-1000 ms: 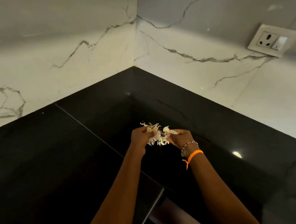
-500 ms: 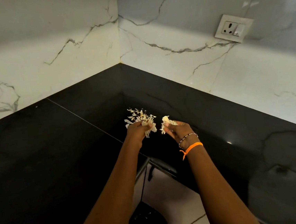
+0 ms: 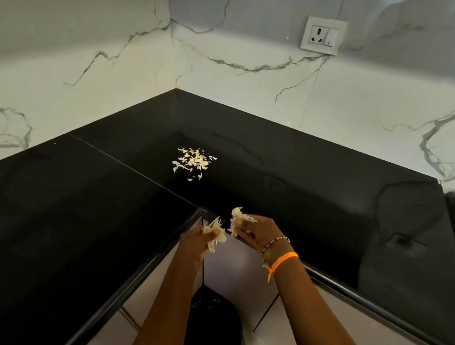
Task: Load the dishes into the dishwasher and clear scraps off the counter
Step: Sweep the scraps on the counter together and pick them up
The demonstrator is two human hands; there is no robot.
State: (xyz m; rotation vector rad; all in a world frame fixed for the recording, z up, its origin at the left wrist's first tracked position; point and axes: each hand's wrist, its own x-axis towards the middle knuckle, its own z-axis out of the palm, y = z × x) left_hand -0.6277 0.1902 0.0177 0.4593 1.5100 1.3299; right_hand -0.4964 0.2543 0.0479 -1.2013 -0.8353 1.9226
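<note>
From the head view we see our left hand [image 3: 199, 237] and right hand [image 3: 250, 230], each grip curled round a clump of scraps [image 3: 236, 218], past the worktop [image 3: 86, 213] inner corner edge, above a bin [image 3: 215, 321]. More scraps lie toward the worktop's back corner.

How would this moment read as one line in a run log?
left hand: holds pale scraps | right hand: holds pale scraps | small pale scrap pile: on glossy black counter | black bin: below hands
</note>
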